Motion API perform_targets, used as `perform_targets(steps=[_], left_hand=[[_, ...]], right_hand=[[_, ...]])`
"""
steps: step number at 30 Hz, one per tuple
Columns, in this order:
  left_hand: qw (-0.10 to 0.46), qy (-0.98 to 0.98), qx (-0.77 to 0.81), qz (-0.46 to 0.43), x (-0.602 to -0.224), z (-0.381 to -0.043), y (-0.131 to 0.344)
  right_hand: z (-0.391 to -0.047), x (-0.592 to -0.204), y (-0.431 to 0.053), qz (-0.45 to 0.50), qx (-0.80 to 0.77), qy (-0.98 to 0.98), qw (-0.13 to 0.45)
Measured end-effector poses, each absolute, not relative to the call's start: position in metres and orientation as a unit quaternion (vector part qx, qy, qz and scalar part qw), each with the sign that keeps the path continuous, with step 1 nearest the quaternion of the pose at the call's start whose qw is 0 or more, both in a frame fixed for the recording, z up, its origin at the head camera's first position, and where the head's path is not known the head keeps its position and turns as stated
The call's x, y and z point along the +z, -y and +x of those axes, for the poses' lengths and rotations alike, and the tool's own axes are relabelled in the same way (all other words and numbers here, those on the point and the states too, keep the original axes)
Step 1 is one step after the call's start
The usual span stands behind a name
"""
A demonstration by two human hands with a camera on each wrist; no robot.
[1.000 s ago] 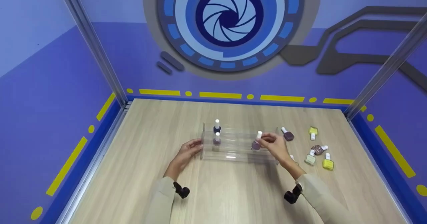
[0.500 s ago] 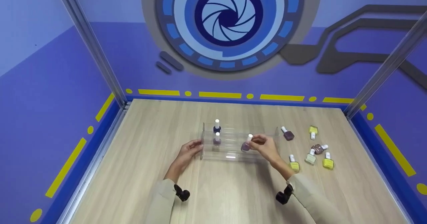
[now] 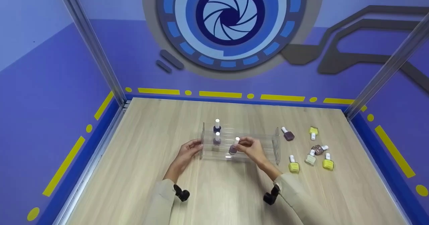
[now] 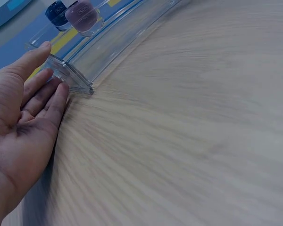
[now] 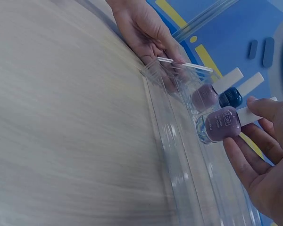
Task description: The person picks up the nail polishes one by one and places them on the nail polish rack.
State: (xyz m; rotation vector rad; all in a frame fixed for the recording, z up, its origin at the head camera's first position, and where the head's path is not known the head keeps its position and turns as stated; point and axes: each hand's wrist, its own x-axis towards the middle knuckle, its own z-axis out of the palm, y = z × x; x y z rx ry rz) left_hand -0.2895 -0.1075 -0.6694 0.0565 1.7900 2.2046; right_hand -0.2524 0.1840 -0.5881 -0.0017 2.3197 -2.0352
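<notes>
My right hand (image 3: pixel 253 149) pinches a mauve nail polish bottle (image 5: pixel 222 124) by its white cap. The bottle tilts over the front part of a clear acrylic tiered rack (image 3: pixel 277 146). At the rack's left end, another mauve nail polish bottle (image 3: pixel 217 140) stands on a step, with a dark blue nail polish bottle (image 3: pixel 217 129) upright behind it. My left hand (image 4: pixel 28 132) rests its extended fingers against the rack's left end panel, the thumb near the panel's top edge.
Right of the rack lie several loose nail polish bottles: a dark plum bottle (image 3: pixel 289 136), a glittery brown bottle (image 3: pixel 317 150), a pale green bottle (image 3: pixel 310 159) and yellow ones, such as a yellow bottle (image 3: pixel 294 167) near the front. A blue wall (image 3: pixel 154 64) backs the wooden table (image 3: pixel 214 191).
My right hand has carried the mauve nail polish bottle leftward along the rack, towards the standing bottles. The left hand stays at the rack's left end.
</notes>
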Motion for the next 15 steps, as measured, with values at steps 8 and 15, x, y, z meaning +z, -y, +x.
perform_targets(steps=[8,15], left_hand=[[0.147,-0.632,0.761,0.023,-0.669,-0.289,0.108],[0.146,-0.633,0.76,0.017,-0.669,-0.289,0.108]], right_hand=[[-0.251,-0.593,-0.166,-0.011,-0.652,-0.758,0.026],[-0.244,-0.591,-0.15,-0.031,-0.651,-0.758,0.023]])
